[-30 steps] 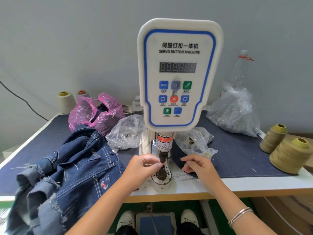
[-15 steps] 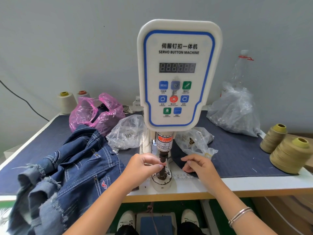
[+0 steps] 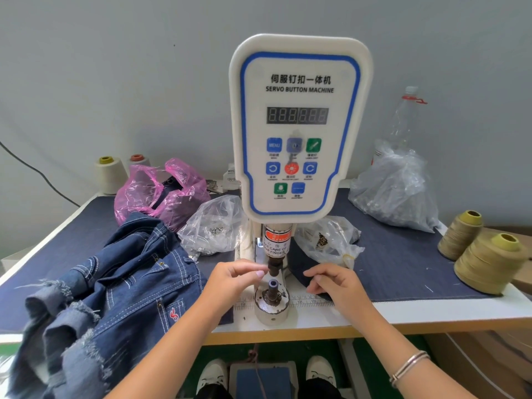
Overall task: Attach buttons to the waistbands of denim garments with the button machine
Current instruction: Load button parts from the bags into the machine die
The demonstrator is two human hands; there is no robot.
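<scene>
The left hand (image 3: 233, 279) hovers just left of the button machine's upper punch (image 3: 273, 267), its fingers curled with thumb and forefinger tips drawn together near the punch; whether they pinch anything cannot be told. The right hand (image 3: 334, 280) lies to the right of the punch with fingers loosely curled, their tips at the near edge of the dark cloth mat (image 3: 403, 263), with nothing seen in them. Between the hands stands the lower post (image 3: 273, 286) on its round white base (image 3: 271, 309), close to the front edge of the table (image 3: 431, 312), with a printed ruler strip (image 3: 305, 302) running beside it. The button machine (image 3: 299, 125) rises above, its white control panel facing the person. A denim garment (image 3: 115, 289) lies heaped on the left part of the table, spilling over the front edge, apart from the post. Behind it sit a pink bag (image 3: 161, 191) and a clear bag of small metal parts (image 3: 216, 226); another clear bag (image 3: 325, 240) rests just right of the machine, and a larger one (image 3: 397, 191) toward the back right corner. Two olive thread cones (image 3: 489, 263) stand at the right edge, two pale cones (image 3: 110, 174) at the back left
</scene>
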